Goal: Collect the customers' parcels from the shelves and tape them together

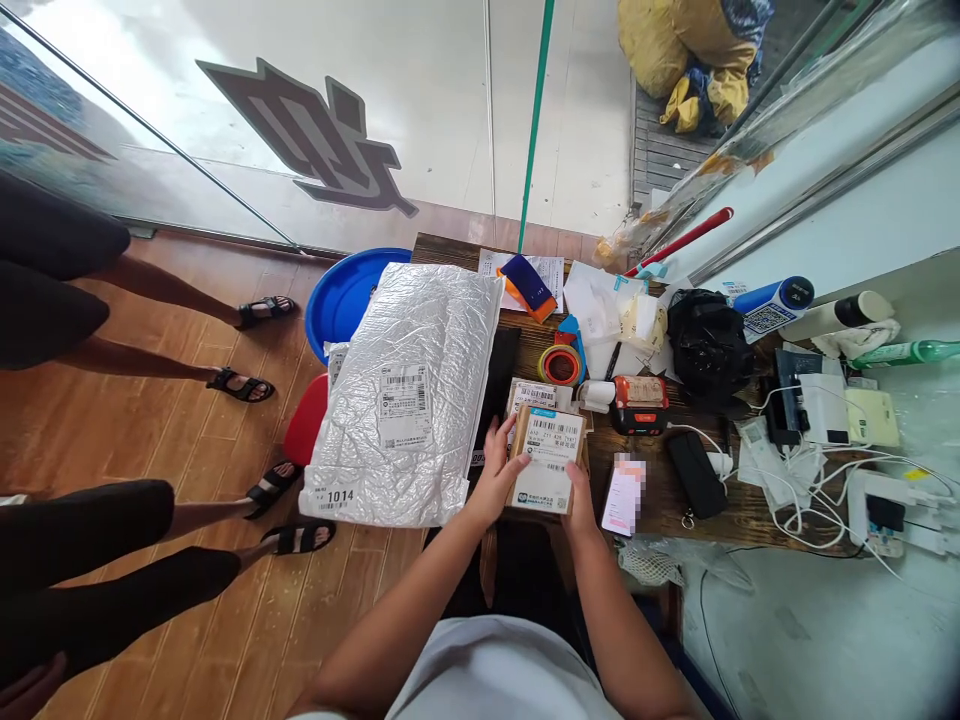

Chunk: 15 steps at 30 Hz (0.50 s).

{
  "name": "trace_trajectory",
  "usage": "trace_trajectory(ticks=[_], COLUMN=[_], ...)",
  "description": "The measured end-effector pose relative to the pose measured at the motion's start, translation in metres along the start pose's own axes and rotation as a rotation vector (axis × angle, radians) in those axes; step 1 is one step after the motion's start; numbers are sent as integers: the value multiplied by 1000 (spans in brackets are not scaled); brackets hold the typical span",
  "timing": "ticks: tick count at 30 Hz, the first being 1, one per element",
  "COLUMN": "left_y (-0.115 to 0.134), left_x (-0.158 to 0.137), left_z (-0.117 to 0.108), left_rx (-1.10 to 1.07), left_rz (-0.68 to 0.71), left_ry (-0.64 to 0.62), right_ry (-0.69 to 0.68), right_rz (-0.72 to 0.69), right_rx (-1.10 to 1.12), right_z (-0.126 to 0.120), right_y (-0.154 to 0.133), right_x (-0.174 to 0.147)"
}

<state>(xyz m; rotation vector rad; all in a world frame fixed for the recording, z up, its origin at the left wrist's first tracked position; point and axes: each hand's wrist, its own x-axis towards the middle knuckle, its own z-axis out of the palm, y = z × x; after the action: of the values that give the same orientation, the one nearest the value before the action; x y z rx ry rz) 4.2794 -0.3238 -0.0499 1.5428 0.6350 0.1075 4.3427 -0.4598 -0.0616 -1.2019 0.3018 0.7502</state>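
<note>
A small cardboard box (545, 475) with a white shipping label faces up between my two hands. My left hand (495, 473) grips its left side, thumb along the edge. On the right side my right hand (579, 497) closes on the same box; some of its fingers are hidden beneath. Just behind lies another labelled parcel (541, 393), partly covered by the box. Left of my left hand rests a large silver bubble mailer (397, 400) marked 1014, with a dark flat package (499, 375) beside it.
On the wooden table (442, 250) are a tape dispenser (562, 362), a label printer (640, 403), a phone (621, 495), a black case (696, 475), a black plastic bag (709, 340) and tangled white cables (806, 500). A blue basin (337, 300) stands left. Two people stand at left.
</note>
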Motion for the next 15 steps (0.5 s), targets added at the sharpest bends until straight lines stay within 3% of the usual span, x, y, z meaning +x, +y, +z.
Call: trace_trajectory(ticks=[4,7,10,15], left_y=[13,16,9,2], left_x=[-27,-37,-26,-3], left_z=[6,16,20,15], left_rx=[82,169,394,622], left_rz=[163,185,205,247], left_ry=[-21,14,102,38], right_ry=[168,310,381,384], right_rz=[-66,-54,-94,-130], right_rx=[-10,77,96,102], right_z=[-33,-58,-65,-61], right_y=[8,5,-8,-23], right_x=[-23,-42,-47,-41])
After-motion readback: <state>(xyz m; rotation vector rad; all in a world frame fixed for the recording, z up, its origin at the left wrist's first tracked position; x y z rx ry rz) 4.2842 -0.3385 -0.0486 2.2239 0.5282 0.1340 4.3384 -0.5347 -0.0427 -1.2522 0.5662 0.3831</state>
